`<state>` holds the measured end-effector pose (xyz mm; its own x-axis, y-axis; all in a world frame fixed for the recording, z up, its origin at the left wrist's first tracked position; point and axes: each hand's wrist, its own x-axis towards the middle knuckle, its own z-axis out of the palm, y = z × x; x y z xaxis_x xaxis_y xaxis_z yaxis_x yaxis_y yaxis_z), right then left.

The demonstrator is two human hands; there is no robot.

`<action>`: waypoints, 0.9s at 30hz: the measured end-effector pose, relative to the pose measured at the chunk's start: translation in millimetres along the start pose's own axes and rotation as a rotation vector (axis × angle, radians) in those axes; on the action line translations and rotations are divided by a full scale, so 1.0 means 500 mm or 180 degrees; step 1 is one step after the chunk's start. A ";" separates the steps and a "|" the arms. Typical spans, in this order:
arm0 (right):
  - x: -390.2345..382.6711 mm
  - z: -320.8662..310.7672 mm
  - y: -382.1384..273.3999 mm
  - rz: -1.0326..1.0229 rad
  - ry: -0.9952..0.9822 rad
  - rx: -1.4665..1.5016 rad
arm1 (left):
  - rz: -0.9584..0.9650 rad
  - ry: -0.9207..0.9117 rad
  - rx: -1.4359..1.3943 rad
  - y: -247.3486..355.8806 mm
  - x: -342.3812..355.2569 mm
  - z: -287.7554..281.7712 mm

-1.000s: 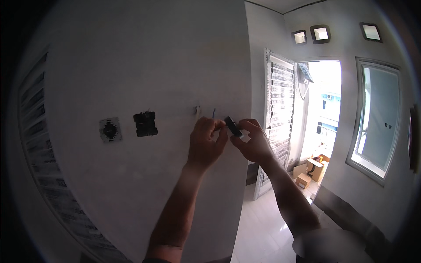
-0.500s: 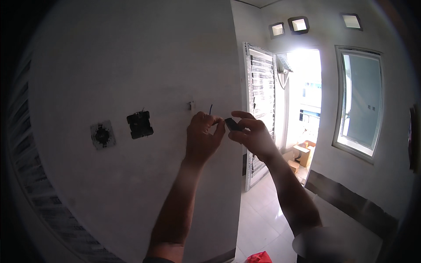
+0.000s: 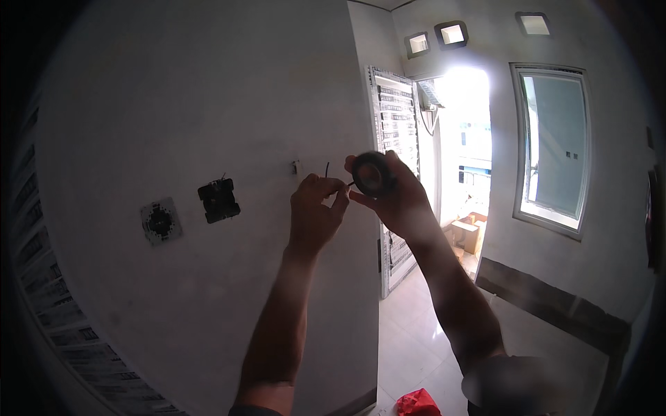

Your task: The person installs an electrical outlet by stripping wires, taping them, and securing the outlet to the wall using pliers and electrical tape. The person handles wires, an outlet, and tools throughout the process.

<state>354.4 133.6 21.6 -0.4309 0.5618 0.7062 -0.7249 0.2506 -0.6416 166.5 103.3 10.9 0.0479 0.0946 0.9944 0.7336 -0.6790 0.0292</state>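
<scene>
My right hand [image 3: 405,201] is closed round a black tape roll [image 3: 361,173], now seen face-on. My left hand [image 3: 313,211], just left of it, pinches a thin dark strand [image 3: 351,184] that reaches the roll; I cannot tell whether it is tape or wire. A short blue wire [image 3: 327,168] sticks up from behind my left fingers. On the white wall [image 3: 194,104] are a small fitting [image 3: 295,167], a dark square box [image 3: 218,201] and a pale, black-smeared square opening [image 3: 160,222].
To the right stand a door leaf [image 3: 394,104] with printed film, a bright doorway with cardboard boxes [image 3: 466,236] beyond, and a framed window [image 3: 551,149]. A red bag or cloth [image 3: 417,403] lies on the tiled floor [image 3: 409,326]. A striped film-covered strip [image 3: 52,277] runs along the far left.
My right hand has risen and turned the roll from edge-on to face-on. My left hand stays pinched near it. The view has shifted, so the doorway and window sit further left.
</scene>
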 end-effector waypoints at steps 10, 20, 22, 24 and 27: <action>-0.040 0.043 -0.015 0.0446 0.0480 -0.0937 | -0.0054 -0.0081 -0.0178 -0.005 0.000 -0.011; -0.006 -0.046 0.018 0.0490 -0.0015 -0.2513 | -0.0077 -0.0119 -0.0215 0.007 0.000 -0.008; -0.016 -0.029 0.023 -0.0500 -0.0158 -0.2295 | -0.0093 -0.0122 -0.0189 0.004 0.005 -0.010; -0.010 0.009 0.016 0.0163 0.0315 0.0341 | -0.0101 -0.0168 -0.0135 0.007 0.001 -0.016; -0.006 0.002 0.037 -0.0452 -0.0040 0.0573 | -0.0053 -0.0232 -0.0102 0.019 0.009 -0.013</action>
<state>341.8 135.6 8.1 -0.3236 0.5209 0.7899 -0.8624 0.1811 -0.4727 169.0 92.6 16.4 0.0861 0.1581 0.9837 0.7126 -0.6998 0.0501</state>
